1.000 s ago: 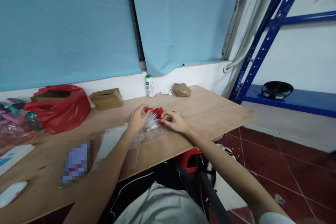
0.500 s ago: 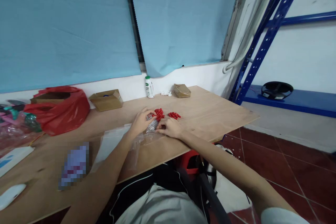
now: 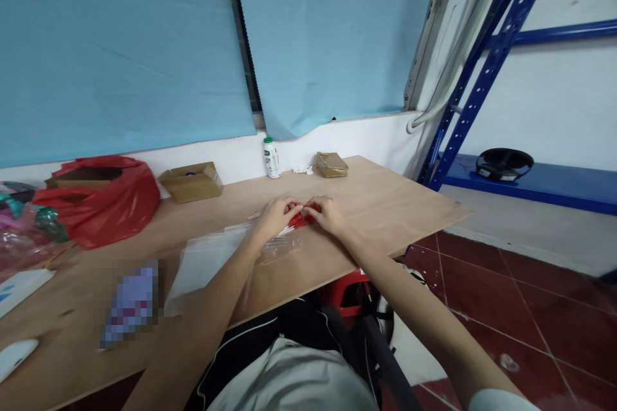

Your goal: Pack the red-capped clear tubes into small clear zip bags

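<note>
A bunch of thin sticks with red ends point(image 3: 299, 220) lies between my hands on the wooden table; the shafts look clear or silvery, and their exact kind is too small to make out. My left hand point(image 3: 276, 216) has its fingers curled against the bunch from the left. From the right, my right hand point(image 3: 328, 213) pinches at the red ends with thumb and fingers. Both hands partly hide the bunch. Just below them is a clear plastic bag point(image 3: 282, 248). A stack of translucent plastic sheets or bags point(image 3: 205, 263) lies under and beside my left forearm.
At the back stand an open cardboard box point(image 3: 193, 186), a white bottle with a green cap point(image 3: 272, 159) and a small brown package point(image 3: 331, 166). A red plastic bag point(image 3: 120, 212) sits at left. A blue shelf rack point(image 3: 554, 189) rises beyond the table's right edge.
My hands have come together over the red ends, the right one moving slightly up and away from me. The separate red cluster on the right no longer shows apart.
</note>
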Available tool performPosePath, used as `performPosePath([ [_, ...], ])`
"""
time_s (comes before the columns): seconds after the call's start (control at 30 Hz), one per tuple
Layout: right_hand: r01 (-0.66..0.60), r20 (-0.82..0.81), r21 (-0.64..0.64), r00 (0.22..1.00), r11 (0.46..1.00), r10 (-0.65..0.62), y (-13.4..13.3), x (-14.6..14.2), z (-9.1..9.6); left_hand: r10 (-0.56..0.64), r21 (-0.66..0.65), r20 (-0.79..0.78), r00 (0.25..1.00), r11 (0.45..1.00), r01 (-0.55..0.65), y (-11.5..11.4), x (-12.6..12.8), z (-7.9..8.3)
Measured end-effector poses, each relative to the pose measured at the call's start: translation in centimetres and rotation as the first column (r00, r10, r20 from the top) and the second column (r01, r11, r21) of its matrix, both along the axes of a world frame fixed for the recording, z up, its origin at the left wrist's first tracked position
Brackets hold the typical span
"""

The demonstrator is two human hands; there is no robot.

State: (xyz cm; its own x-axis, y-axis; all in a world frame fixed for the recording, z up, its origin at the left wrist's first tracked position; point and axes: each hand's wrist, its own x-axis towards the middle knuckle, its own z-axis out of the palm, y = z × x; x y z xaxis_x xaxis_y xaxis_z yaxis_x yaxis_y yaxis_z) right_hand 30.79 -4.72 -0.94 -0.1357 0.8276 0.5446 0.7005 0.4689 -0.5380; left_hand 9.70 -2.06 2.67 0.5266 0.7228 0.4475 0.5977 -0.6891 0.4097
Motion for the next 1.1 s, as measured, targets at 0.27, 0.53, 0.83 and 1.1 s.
performPosePath([
  [0.27,0.362,0.182,-0.062,0.92,0.93,-0.347,-0.1,0.4,0.1,-0.037,0.228,-0.23,0.972,0.969,0.091,-0.2,-0.8,-1.5],
  [0.53,0.479,0.194,-0.097,0.869,0.873,-0.455,-0.1,0.2,0.2,-0.051,0.246,-0.236,0.97,0.963,0.111,0.1,-0.4,-2.3],
  [0.83,0.476,0.175,-0.093,0.872,0.874,-0.457,0.0,0.1,0.1,-0.121,0.262,0.074,0.99,0.96,0.097,-1.3,-0.9,-0.2],
  [1.1,0.082,-0.045,0.068,0.996,0.994,-0.079,-1.1,-0.6,1.7,0.011,0.039,0.66,0.751,0.998,-0.05,-0.8,-1.2,0.1],
])
